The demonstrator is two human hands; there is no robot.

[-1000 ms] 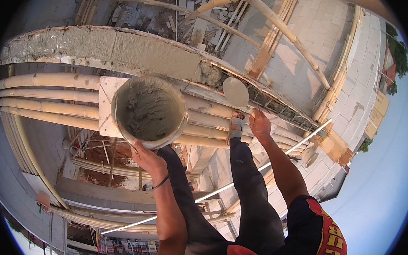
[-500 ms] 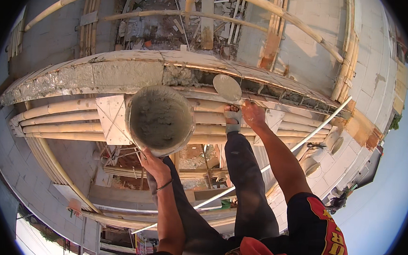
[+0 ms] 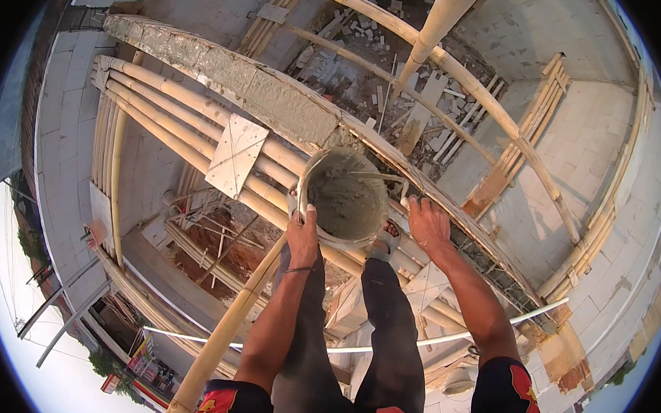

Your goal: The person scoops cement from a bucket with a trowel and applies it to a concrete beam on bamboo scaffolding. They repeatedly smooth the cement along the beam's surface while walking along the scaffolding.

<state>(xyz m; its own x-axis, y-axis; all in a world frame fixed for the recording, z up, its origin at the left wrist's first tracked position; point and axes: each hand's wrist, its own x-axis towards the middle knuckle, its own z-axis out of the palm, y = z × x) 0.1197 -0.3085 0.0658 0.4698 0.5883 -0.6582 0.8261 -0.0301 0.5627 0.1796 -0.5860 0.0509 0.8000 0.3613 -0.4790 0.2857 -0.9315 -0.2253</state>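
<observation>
My left hand [image 3: 303, 229] grips the rim of a round bucket [image 3: 342, 196] of wet grey mortar, held over bamboo poles [image 3: 155, 137] beside a long mortar-coated beam [image 3: 262, 87]. My right hand [image 3: 428, 225] is closed on the handle of a trowel [image 3: 384, 178], which is tilted nearly edge-on at the bucket, over the mortar. My sandalled foot [image 3: 382, 239] shows on the poles just right of the bucket.
A square board [image 3: 236, 157] lies across the poles. Arched bamboo poles [image 3: 486, 95] cross above rubble and pale block walls [image 3: 588, 138] on the far side. Openings below show soil and poles. A bamboo pole [image 3: 219, 328] and a white pipe [image 3: 368, 350] run near my legs.
The view has swung round. The bucket has shifted right, toward my right hand, and the trowel has gone from flat beside the beam to tilted over the bucket.
</observation>
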